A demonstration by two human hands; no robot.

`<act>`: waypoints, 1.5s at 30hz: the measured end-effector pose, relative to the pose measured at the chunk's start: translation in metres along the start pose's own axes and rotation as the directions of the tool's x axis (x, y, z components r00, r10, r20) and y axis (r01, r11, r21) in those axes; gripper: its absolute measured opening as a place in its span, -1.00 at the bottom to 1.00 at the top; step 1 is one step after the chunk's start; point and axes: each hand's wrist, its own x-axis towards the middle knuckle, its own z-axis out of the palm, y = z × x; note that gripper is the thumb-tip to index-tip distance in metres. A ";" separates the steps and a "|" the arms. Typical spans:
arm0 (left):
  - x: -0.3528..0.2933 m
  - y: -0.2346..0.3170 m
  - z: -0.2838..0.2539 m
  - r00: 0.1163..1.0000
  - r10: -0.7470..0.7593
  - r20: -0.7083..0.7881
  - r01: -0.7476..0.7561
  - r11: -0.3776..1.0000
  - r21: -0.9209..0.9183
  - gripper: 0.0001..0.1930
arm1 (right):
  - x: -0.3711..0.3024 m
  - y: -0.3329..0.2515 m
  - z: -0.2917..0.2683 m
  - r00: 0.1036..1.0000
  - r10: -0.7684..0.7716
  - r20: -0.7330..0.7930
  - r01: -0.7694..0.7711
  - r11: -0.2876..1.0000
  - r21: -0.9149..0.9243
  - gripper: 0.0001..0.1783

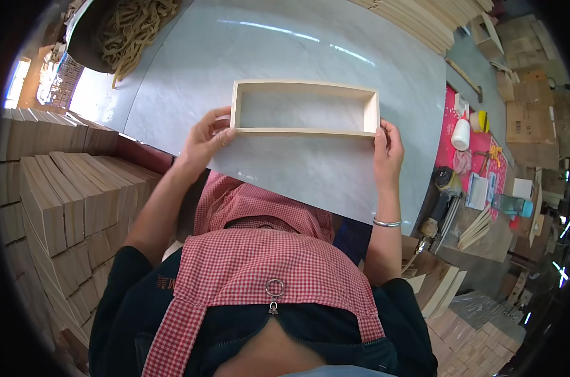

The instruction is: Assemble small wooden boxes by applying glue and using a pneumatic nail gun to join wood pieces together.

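A shallow rectangular frame of pale wood [307, 132] lies over the grey marbled tabletop [297, 163], and the table's surface shows through its middle. My left hand [208, 137] closes on its left end, with the thumb at the near corner and the fingers around the outer side. At the opposite end my right hand [389, 146] grips the near right corner, thumb in front and fingers along the outside. Whether the frame rests on the table or is lifted slightly I cannot tell.
Stacked wooden pieces [77, 201] stand at the left. A container of rubber bands or strips [131, 38] sits far left, long wood strips [423, 19] at the back. To the right are a hammer [466, 78], a white glue bottle [460, 135], yellow tape [480, 121] and a power tool [434, 220].
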 end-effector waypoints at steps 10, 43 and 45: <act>0.020 0.059 -0.010 0.985 -0.012 -0.174 -0.017 0.986 -0.163 -0.63 | 0.014 -0.057 -0.031 0.999 -0.003 -0.034 0.002 1.000 -0.007 -0.54; -0.008 0.025 0.000 0.847 -0.145 -0.511 -0.017 0.954 -0.299 -0.70 | 0.158 0.153 -0.270 0.833 0.138 -0.536 -0.539 0.425 -0.727 -0.18; -0.007 0.028 0.010 0.856 -0.143 -0.497 -0.021 0.951 -0.309 -0.72 | 0.155 0.173 -0.298 0.775 0.063 -0.629 -0.558 0.537 -0.633 -0.18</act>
